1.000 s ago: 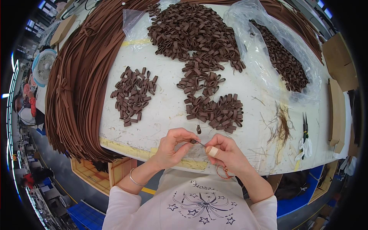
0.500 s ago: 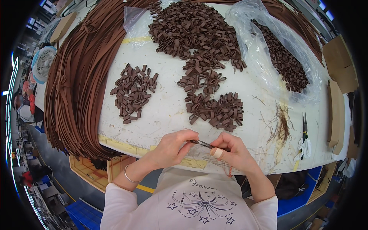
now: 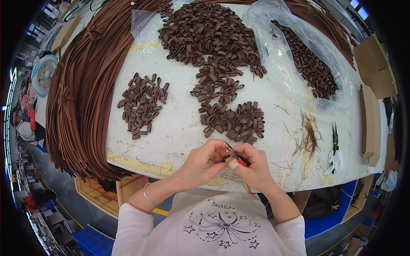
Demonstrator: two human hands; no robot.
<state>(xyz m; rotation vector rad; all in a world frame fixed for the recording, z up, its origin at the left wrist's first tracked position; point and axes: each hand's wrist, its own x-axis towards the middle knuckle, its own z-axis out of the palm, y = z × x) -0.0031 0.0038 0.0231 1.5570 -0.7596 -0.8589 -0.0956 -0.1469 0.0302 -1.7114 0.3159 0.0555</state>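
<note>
My left hand (image 3: 200, 165) is closed in a pinch on a small dark brown strap loop (image 3: 224, 158), mostly hidden by the fingers. Closed around small scissors (image 3: 243, 162) with dark blades and a red handle, my right hand (image 3: 257, 171) is right beside it. The blades point up and left, close to the left fingertips. A tan wrap (image 3: 233, 163) covers a right-hand digit, and an orange cord (image 3: 247, 186) hangs below that hand. Just beyond the hands lies a cluster of brown loops (image 3: 239, 120), joined to a large heap (image 3: 209, 32). A smaller pile (image 3: 142, 102) sits to the left.
Long brown strips (image 3: 83, 94) are bundled along the table's left side. A clear plastic bag (image 3: 273, 64) of loops lies at far right. Thread scraps (image 3: 308, 135), black-tipped pliers or shears (image 3: 335, 138) and cardboard (image 3: 370, 123) are on the right. Wooden crates (image 3: 97, 192) stand below the table edge.
Both hands have drawn closer together. The scissors have turned from lying nearly flat to pointing up and left, showing their red handle. The whole view has shifted slightly.
</note>
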